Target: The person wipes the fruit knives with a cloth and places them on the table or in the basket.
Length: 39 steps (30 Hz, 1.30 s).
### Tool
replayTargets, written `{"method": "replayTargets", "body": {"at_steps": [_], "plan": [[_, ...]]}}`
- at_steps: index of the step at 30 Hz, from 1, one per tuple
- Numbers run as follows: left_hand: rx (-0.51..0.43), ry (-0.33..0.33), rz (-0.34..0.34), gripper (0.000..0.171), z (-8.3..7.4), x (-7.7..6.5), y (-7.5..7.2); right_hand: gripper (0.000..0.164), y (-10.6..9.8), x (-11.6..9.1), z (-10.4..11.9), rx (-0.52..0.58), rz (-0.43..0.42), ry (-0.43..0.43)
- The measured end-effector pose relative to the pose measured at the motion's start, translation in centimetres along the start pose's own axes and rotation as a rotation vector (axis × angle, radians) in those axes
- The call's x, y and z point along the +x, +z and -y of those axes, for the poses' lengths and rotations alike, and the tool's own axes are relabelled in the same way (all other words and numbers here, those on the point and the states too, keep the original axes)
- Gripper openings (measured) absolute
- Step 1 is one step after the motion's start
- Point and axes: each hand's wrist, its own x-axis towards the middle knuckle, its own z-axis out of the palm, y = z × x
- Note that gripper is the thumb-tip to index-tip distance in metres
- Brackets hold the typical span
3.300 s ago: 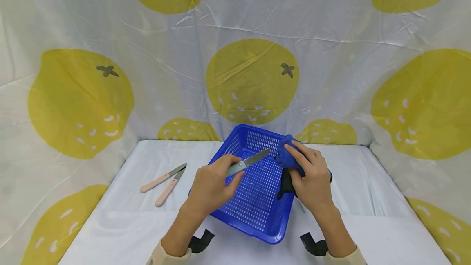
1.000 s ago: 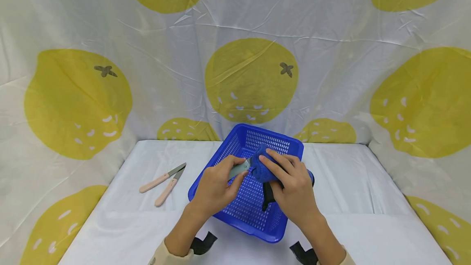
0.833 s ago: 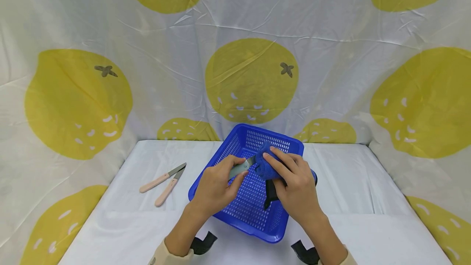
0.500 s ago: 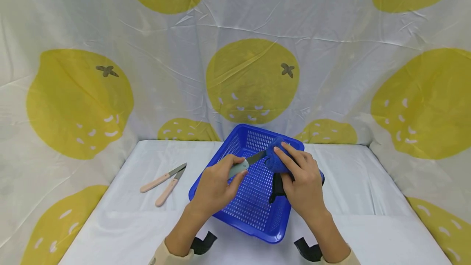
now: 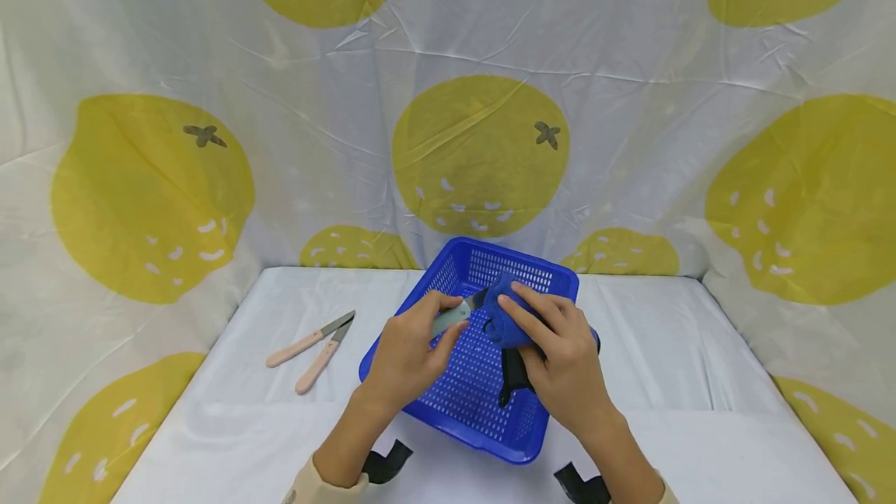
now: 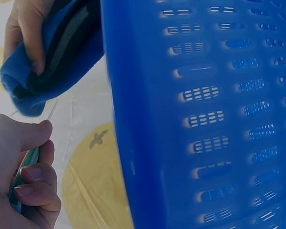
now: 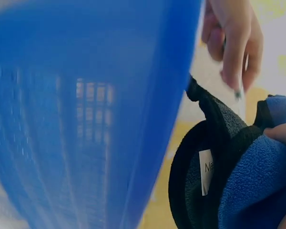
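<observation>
My left hand (image 5: 409, 344) grips a knife (image 5: 451, 317) by its pale green handle, the blade pointing up and to the right. A blue cloth (image 5: 504, 317) with black edging is bunched in my right hand (image 5: 563, 348), its folds covering the blade's tip end. Both hands are above the blue perforated basket (image 5: 455, 430). A dark flap of the cloth hangs below my right fingers. In the left wrist view, curled fingers wrap the green handle (image 6: 26, 167). A white label (image 7: 206, 171) shows on the cloth's dark inner side in the right wrist view.
Two knives with pale pink handles lie on the white-covered table left of the basket, one knife (image 5: 301, 347) above the other knife (image 5: 322, 360), their blade tips meeting. A curtain (image 5: 630, 138) printed with yellow lemons stands behind the table.
The cloth in my right hand has slid back and forth along the blade. Since half a second ago it has moved left and down, toward the handle. My left hand has barely moved.
</observation>
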Motion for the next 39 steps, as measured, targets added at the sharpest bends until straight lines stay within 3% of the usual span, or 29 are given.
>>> {"method": "replayTargets", "body": {"at_steps": [11, 23, 39], "plan": [[-0.006, 0.05, -0.003, 0.033, -0.2, -0.1, 0.1, 0.059, 1.1, -0.4, 1.8, 0.016, 0.104, -0.043], [-0.027, 0.134, -0.029, 0.029, 0.0, -0.1, 0.1, 0.055, 1.0, -0.2, 1.4, -0.007, 0.056, -0.029], [-0.005, 0.135, -0.028, 0.029, -0.2, 0.0, 0.0, 0.057, 0.3, -0.1, -0.1, -0.078, 0.004, 0.009]]}}
